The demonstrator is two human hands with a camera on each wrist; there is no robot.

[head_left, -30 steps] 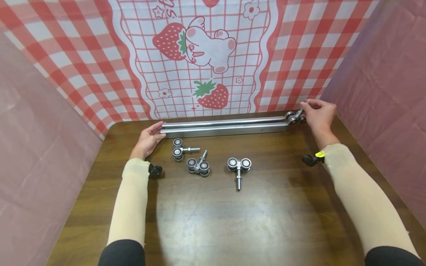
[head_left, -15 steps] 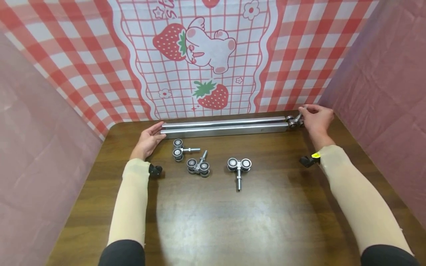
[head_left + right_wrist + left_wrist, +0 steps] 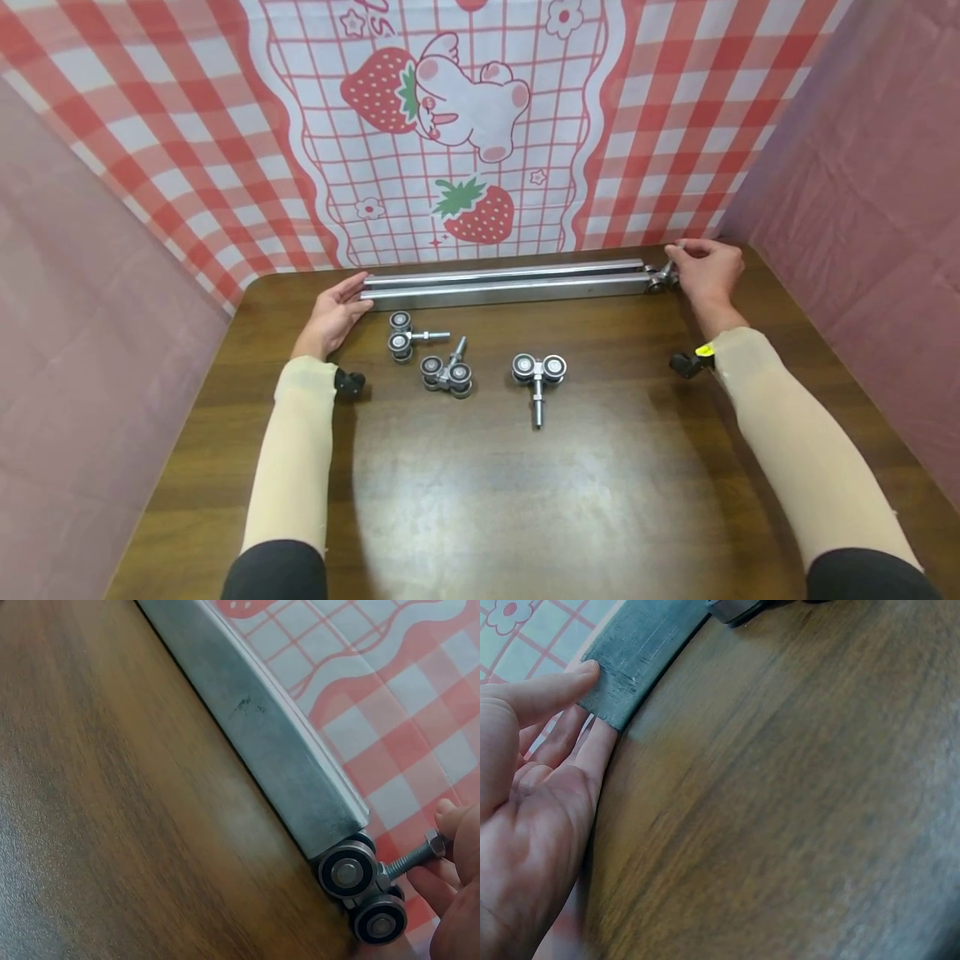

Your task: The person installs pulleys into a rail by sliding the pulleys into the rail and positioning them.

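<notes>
Along the back of the table lies a long silver metal track (image 3: 506, 293), its slot facing up. My left hand (image 3: 330, 320) holds its left end, thumb on the near side wall and fingers round the end, as the left wrist view shows. At the opposite end, my right hand (image 3: 711, 268) pinches the threaded bolt (image 3: 409, 859) of a four-wheeled roller trolley (image 3: 347, 872). The bolt tilts up out of the trolley. Its leading wheels sit right at the track's open end, while the rear wheels are outside it.
Three more roller trolleys lie on the wooden table (image 3: 480, 500): one near the left hand (image 3: 401, 336), another beside it (image 3: 447, 377), and a third trolley (image 3: 538, 377) with its bolt toward me. A checked cloth (image 3: 675, 125) hangs close behind the track.
My right hand has moved left and slightly down, bringing the trolley from above the track's right end to its opening. The left hand stays on the track.
</notes>
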